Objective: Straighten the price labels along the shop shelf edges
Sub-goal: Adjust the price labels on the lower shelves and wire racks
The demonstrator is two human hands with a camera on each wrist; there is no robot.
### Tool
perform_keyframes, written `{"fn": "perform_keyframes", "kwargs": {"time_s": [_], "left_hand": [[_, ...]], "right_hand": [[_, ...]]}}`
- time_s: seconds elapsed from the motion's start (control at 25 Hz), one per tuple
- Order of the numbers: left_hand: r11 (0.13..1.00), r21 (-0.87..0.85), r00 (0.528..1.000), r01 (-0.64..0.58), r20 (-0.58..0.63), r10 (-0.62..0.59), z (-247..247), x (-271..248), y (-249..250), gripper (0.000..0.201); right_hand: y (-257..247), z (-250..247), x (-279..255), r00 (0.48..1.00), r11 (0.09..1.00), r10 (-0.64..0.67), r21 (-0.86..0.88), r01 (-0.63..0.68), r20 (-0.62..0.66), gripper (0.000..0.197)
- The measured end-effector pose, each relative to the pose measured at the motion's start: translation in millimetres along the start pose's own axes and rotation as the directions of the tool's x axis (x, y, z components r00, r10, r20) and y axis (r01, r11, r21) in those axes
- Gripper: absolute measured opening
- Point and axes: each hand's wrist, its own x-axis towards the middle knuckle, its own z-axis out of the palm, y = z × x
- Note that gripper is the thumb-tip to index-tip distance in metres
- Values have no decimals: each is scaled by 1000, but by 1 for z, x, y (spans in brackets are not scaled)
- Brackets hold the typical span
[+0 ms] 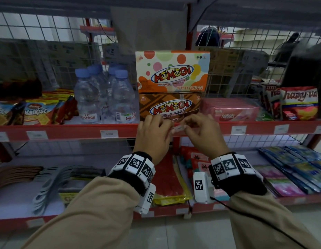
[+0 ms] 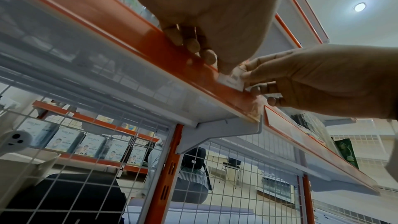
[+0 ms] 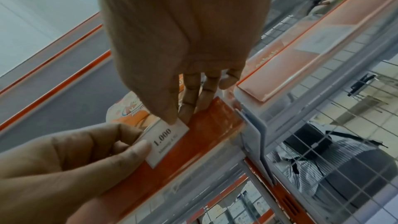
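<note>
Your left hand [image 1: 153,135] and right hand [image 1: 203,134] both pinch the small white paper price label [image 3: 167,144], seemingly tilted, on the orange shelf-edge strip [image 1: 70,132], brown Momogi box [image 1: 169,106] at twelve o'clock.

A white price label [image 3: 167,144] printed "1.000" lies tilted against the orange shelf edge [image 3: 206,125]. The right hand [image 3: 183,40] pinches its upper corner; the left hand [image 3: 71,159] pinches its lower end.

Left hand [image 1: 154,131], right hand [image 1: 201,131] both pinching
</note>
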Motion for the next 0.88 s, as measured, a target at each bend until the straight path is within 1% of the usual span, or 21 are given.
{"fn": "perform_keyframes", "kwargs": {"time_s": [0.12, 0.24, 0.32, 0.6, 0.76, 0.88], "left_hand": [[1000, 22, 1000, -14, -5, 15, 2, 0, -1, 12], [997, 72, 1000, -31, 2, 31, 2, 2, -1, 10], [994, 104, 999, -42, 10, 42, 2, 2, 0, 13], [998, 66, 1000, -5, 24, 4, 3, 2, 1, 19], [998, 57, 1000, -19, 23, 18, 3, 2, 0, 18], [1000, 21, 1000, -1, -4, 1, 4, -1, 0, 16]], "right_hand": [[-2, -5, -3, 997, 993, -49, -102, 55, 62, 22], [-3, -5, -3, 991, 960, -70, -260, 99, 117, 19], [-2, -4, -4, 990, 950, -68, -295, 102, 122, 19], [-2, -5, -7, 991, 945, -72, -309, 105, 116, 16], [-1, -3, -7, 991, 939, -66, -328, 102, 117, 17], [2, -2, -13, 995, 967, -95, -236, 102, 39, 20]]}}
